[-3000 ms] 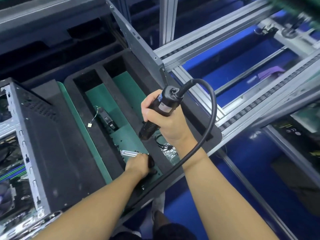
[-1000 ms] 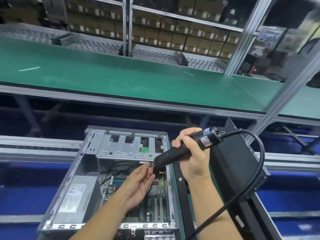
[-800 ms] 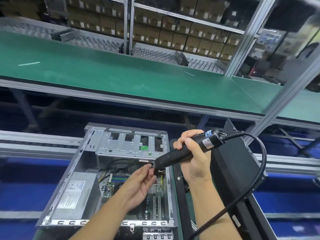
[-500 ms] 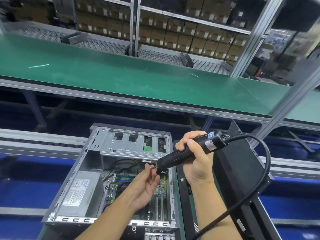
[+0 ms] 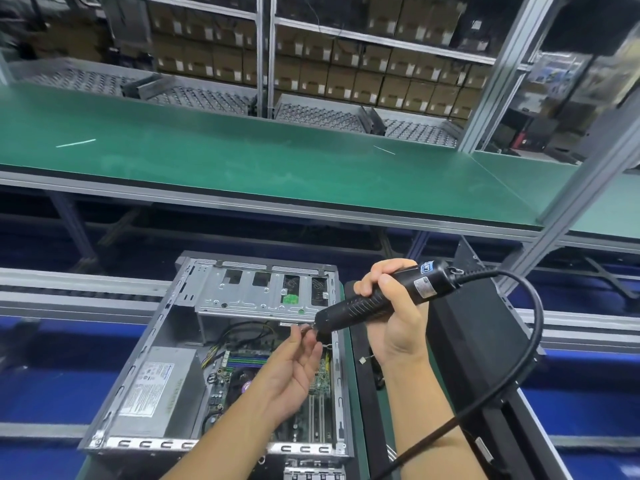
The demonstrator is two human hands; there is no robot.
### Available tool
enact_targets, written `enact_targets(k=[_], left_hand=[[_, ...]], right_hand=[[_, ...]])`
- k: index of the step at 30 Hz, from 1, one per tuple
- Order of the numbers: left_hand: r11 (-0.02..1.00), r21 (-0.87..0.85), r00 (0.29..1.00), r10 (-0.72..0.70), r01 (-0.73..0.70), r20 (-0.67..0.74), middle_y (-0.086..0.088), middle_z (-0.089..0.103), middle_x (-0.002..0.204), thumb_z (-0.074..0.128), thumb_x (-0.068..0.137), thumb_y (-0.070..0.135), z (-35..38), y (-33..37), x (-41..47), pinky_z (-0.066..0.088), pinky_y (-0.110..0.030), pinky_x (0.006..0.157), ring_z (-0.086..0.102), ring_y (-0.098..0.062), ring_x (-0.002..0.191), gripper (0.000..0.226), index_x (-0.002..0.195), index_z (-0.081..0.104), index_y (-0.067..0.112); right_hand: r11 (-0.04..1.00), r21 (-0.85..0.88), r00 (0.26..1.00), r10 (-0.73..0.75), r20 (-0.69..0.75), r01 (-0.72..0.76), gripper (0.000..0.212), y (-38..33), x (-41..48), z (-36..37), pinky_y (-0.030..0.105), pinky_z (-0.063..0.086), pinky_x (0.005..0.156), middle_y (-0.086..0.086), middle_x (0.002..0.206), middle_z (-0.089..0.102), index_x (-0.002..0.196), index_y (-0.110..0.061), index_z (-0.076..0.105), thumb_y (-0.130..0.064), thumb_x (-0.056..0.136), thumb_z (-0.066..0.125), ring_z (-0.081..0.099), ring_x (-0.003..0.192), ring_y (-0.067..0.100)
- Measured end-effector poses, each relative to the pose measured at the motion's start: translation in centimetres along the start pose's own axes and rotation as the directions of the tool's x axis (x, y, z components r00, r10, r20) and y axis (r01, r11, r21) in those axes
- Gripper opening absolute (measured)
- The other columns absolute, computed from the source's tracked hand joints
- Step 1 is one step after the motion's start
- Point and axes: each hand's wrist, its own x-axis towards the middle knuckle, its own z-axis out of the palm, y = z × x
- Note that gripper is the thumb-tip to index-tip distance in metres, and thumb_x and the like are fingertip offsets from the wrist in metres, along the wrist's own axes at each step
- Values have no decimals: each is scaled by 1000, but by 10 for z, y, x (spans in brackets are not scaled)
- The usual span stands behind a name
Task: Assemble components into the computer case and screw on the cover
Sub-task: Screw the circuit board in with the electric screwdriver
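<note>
Screwdriver up over the case, and the right grip (image 5: pixel 393 327) has it clenched: fingers curled round the barrel of the black electric screwdriver (image 5: pixel 377 301), nose tilted down to the left, labelled tail up to the right. A black cable (image 5: pixel 530 327) loops out of that tail, arcs right and drops down beside the right forearm.

Now the left grip (image 5: pixel 294 367): palm up, just below and left of the nose, thumb and forefinger (image 5: pixel 297 337) pinched on a tiny piece (image 5: pixel 304 329) right at the driver's tip. It's too small to tell what it is. So the two grips are near each other, with the tool's nose between them.

Underneath lies the open grey metal computer case (image 5: pixel 162 344), on its side with the open face up. Both grips hover above its right half, and the driver's nose hangs near the right wall, just in front of the silver perforated drive cage (image 5: pixel 263 292) at the far end. Inside, a silver power supply box (image 5: pixel 156 386) fills the near-left corner, and the green motherboard (image 5: pixel 249 372) shows under the left grip.

Just right of the case, behind the right grip, a flat black cover panel (image 5: pixel 478 327) stands apart from the case.

Beyond, a long green surface (image 5: pixel 242 161) runs across, with shelves of brown cardboard boxes (image 5: pixel 346 74) behind it.
</note>
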Motion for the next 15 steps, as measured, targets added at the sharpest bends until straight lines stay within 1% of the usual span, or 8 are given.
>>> enact_targets(k=[3,5,8,11,15], left_hand=[[999,34,999,-14,12,39,-16,72,88,69,80,15,-7,4,2,61,-29,60,74,-17,76,23,96,68,-3],[998,61,996,-33,29,77,-17,71,94,68,83,9,-13,7,3,61,-31,65,73,-18,81,22,102,70,-3],[991,131,994,-54,40,100,-14,68,89,67,83,2,-18,14,7,61,-30,68,69,-16,78,27,109,71,-3],[989,142,995,-46,33,90,-14,67,87,67,83,-3,-22,20,11,61,-30,70,68,-17,78,31,113,70,-4],[985,175,994,-25,7,103,-12,66,87,68,83,-3,-27,27,14,60,-31,73,67,-17,79,36,119,63,-3]], right_hand=[[1000,1,1000,4,-3,-4,14,-1,1,-1,37,48,69,10,80,56,88,-7,52,5,82,54,53,62,22],[1000,-1,1000,9,-9,-9,14,0,1,-1,37,47,69,10,80,55,88,-6,52,5,81,55,53,62,22],[1000,-16,1000,12,-15,-13,15,3,1,-2,38,46,70,10,80,56,88,-7,53,6,81,55,53,62,23],[1000,-23,1000,20,6,-19,16,6,1,0,37,48,69,8,78,58,87,-9,54,6,82,55,54,63,21],[999,-5,999,33,11,-33,18,9,2,4,34,49,67,6,77,60,86,-11,57,6,83,54,56,61,19]])
